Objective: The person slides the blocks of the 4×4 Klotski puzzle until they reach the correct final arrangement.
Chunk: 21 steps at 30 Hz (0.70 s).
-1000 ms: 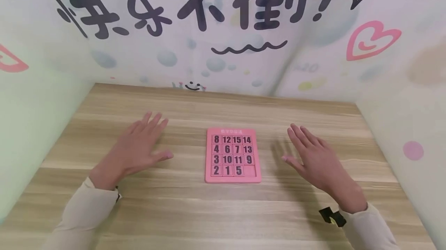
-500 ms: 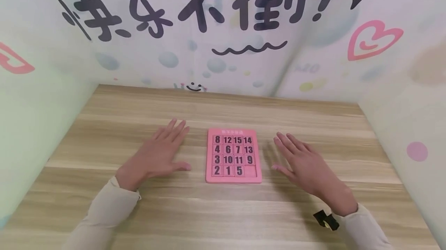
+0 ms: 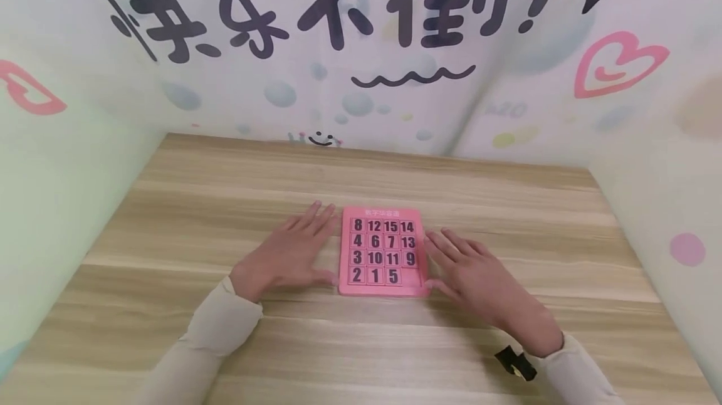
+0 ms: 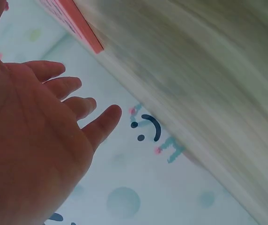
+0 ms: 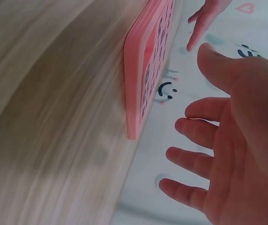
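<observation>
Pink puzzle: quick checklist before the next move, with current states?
1. Puzzle flat on the table: ok.
2. Left hand at its left edge: ok, fingers extended.
3. Right hand at its right edge: ok.
4. Bottom-right slot free: ok, no tile in it; 5 tile beside it, 9 tile above.
5. Grip on the puzzle: not ok, neither hand's fingers curl round it.
6. Fingertips touching the frame: cannot tell.
</observation>
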Available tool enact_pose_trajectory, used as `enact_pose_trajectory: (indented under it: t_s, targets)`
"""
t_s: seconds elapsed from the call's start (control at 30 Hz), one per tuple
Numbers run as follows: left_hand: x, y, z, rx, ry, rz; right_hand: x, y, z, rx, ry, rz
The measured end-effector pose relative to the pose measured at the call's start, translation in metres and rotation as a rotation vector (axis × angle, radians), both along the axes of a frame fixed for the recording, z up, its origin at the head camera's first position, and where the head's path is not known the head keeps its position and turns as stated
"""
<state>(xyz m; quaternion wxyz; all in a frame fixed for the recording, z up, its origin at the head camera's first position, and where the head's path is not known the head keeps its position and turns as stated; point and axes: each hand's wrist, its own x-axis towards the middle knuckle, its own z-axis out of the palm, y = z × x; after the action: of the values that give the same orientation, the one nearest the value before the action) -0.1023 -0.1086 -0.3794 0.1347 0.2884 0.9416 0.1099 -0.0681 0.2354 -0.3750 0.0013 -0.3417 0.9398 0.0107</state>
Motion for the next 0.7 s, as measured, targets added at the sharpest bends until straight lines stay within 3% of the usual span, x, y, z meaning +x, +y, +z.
enact_pose_trajectory:
  t_s: [0.4, 0.7]
  targets:
    - [-0.004, 0.02, -0.01, 0.0, -0.122, 0.004, 0.011, -0.022, -0.009, -0.001, -0.024, 0.099]
    - [-0.009, 0.028, -0.015, 0.019, -0.16, 0.015, 0.013, -0.022, -0.01, 0.013, -0.032, 0.048]
